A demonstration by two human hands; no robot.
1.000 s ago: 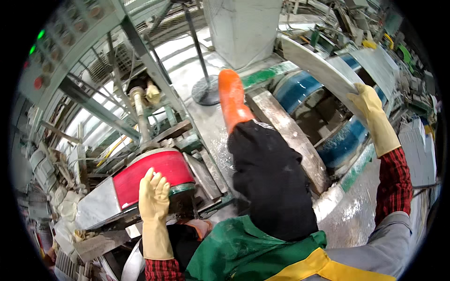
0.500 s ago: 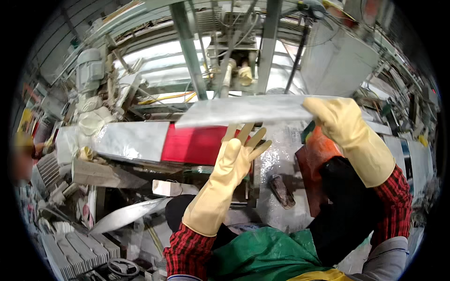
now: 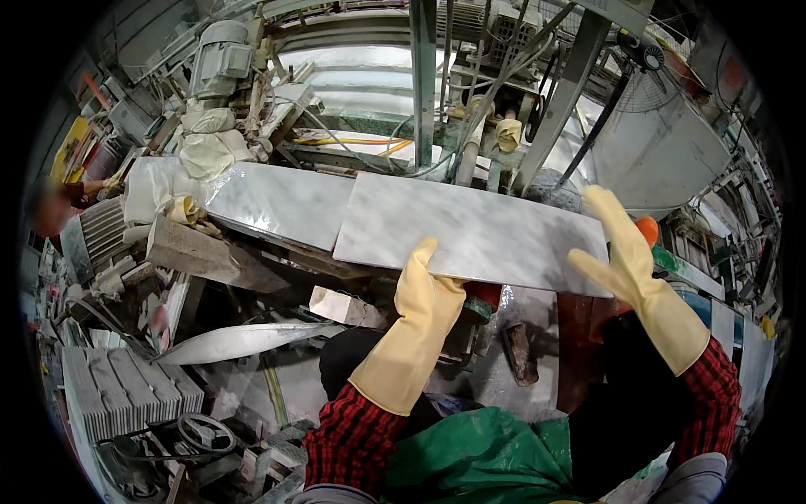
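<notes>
A rectangular grey-and-white marbled stone slab (image 3: 495, 231) lies flat in front of me, its left end meeting or overlapping another marbled slab (image 3: 281, 204). My left hand (image 3: 425, 304), in a cream rubber glove, grips the near edge, thumb on top and fingers hidden underneath. At the slab's right end my right hand (image 3: 636, 277), gloved alike, is open with thumb and fingers spread; it holds nothing. Whether the thumb touches the slab I cannot tell. A bit of red surface (image 3: 487, 292) shows below the near edge.
A brownish block (image 3: 520, 354) lies below the slab. At left are a pale beam (image 3: 206, 252), a small white block (image 3: 346, 307) and a ribbed grey stack (image 3: 130, 391). Metal posts (image 3: 424, 84) and a fan (image 3: 642, 52) stand beyond. Another person (image 3: 54, 206) shows at far left.
The slab has come down and now covers most of the red surface. My right hand has let go and opened; my left hand has closed on the near edge. The view has shifted.
</notes>
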